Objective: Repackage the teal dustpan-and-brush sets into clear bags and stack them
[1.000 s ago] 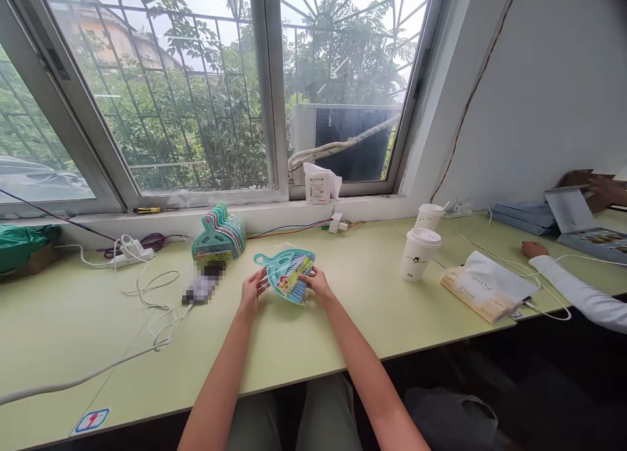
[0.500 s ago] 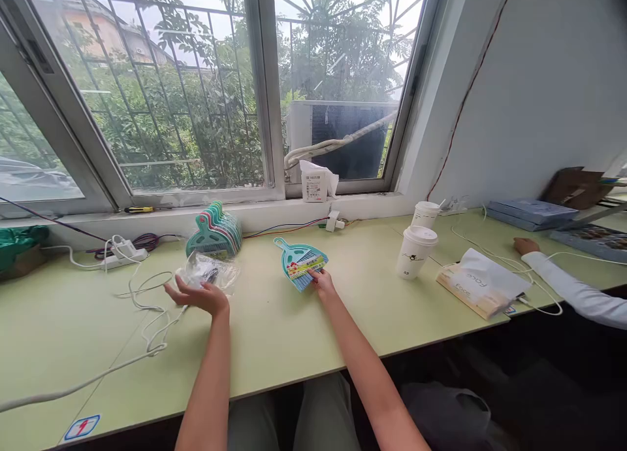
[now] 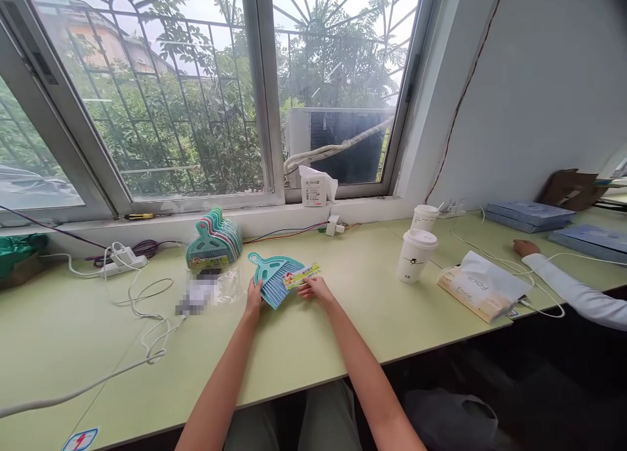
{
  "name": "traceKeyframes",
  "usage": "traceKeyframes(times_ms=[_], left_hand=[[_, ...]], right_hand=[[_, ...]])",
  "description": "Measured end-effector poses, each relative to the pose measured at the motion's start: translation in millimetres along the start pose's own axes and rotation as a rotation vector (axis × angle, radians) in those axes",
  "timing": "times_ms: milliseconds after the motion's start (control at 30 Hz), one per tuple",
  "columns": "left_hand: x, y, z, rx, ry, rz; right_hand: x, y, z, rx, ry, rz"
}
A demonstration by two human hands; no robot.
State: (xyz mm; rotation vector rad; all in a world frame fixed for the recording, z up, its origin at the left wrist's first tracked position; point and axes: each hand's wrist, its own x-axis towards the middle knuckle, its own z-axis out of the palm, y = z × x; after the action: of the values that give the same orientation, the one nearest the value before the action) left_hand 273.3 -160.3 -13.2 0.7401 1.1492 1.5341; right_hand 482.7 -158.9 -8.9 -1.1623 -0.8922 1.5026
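Note:
A teal dustpan with a blue-bristled brush (image 3: 275, 280) is tilted over the middle of the table. My left hand (image 3: 253, 297) is closed on its left edge. Fingers pressed together, my right hand (image 3: 316, 290) holds a yellow-green label card (image 3: 300, 276), which sticks out past the dustpan's right side. Behind my left hand stands a row of several similar dustpan sets (image 3: 214, 240) in teal, green and pink. A clear plastic bag (image 3: 230, 285) and a blurred object (image 3: 198, 294) lie in front of that row.
White cables (image 3: 155, 356) and a power strip (image 3: 125, 260) lie on the left. To the right are two white cups (image 3: 416, 256) and a tissue pack (image 3: 482, 286). Another person's hand (image 3: 526, 247) rests at the far right. A small tissue packet (image 3: 316, 187) stands on the sill.
My left hand has moved right from the plastic bag and taken hold of the dustpan. The dustpan has shifted left, and the label card now extends beyond its right edge.

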Motion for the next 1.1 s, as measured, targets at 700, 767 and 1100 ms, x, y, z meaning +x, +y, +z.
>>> traceKeyframes(times_ms=[700, 767, 1100], left_hand=[[-64, 4, 22.5, 0.662, -0.340, 0.688], [-66, 8, 24.5, 0.668, -0.365, 0.720], [-9, 21, -10.2, 0.806, 0.077, 0.560]], right_hand=[[-40, 1, 42, -1.073, 0.405, -0.968], [-37, -2, 39, -1.063, 0.399, -0.985], [-33, -29, 5, -1.013, 0.545, -0.879]])
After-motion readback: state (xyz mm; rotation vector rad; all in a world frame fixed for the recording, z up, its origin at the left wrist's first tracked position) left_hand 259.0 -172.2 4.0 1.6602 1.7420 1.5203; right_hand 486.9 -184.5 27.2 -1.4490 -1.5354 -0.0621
